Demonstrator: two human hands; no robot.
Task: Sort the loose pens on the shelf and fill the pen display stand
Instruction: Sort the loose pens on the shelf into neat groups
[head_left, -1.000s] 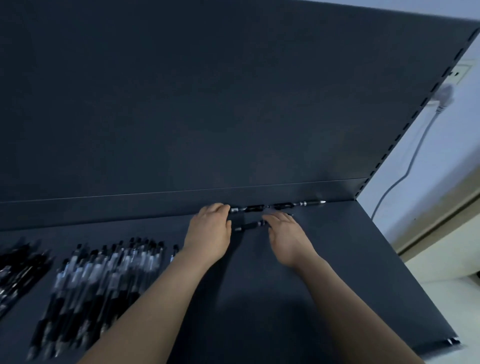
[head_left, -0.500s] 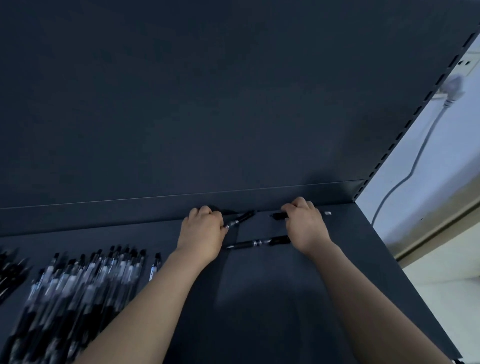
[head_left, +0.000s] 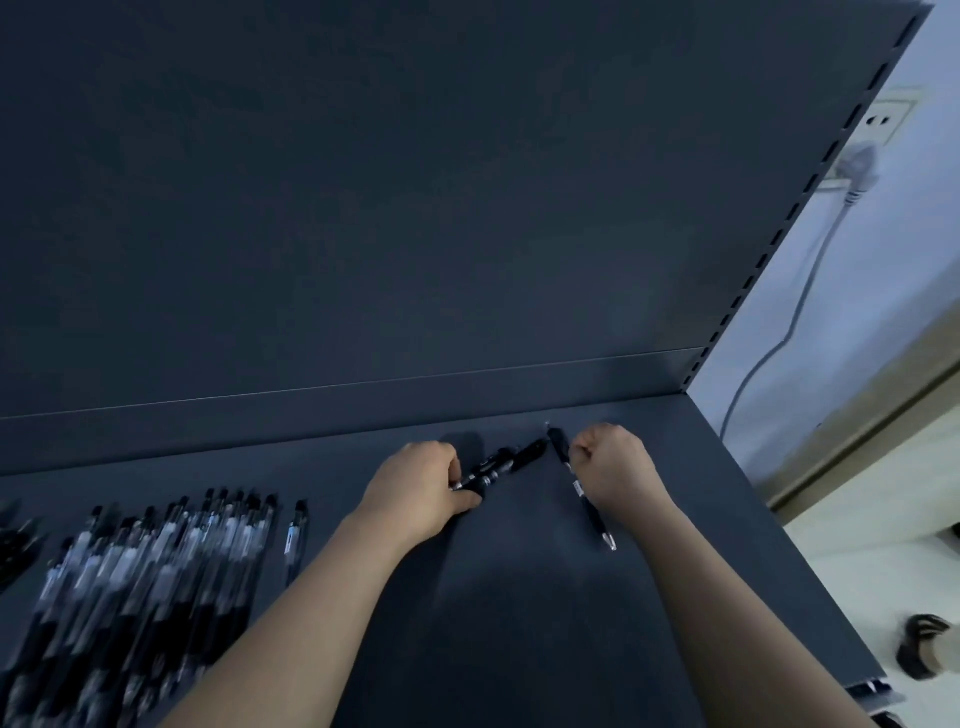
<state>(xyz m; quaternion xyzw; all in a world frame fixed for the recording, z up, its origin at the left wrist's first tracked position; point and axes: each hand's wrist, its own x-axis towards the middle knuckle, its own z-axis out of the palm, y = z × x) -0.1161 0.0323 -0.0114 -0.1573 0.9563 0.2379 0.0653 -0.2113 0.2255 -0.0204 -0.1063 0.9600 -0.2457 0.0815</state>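
On the dark shelf (head_left: 519, 613) my left hand (head_left: 415, 488) grips black pens (head_left: 501, 465) that point up and to the right, possibly two held together. My right hand (head_left: 613, 465) is curled round another black pen (head_left: 589, 504), which runs from near the back edge down to a silver tip at the front right. A row of several black and clear pens (head_left: 145, 571) lies side by side at the left, with a single pen (head_left: 296, 535) just to its right. No pen display stand is in view.
The shelf's back panel (head_left: 415, 208) rises right behind the hands. A few more dark pens (head_left: 13, 545) lie at the far left edge. Past the shelf's right end are a wall socket with a plug and cable (head_left: 852, 171) and a sandal (head_left: 924, 649) on the floor.
Both hands have picked up the loose pens near the back edge and pulled them slightly forward. The pen in my right hand has swung from lying sideways to pointing toward me.
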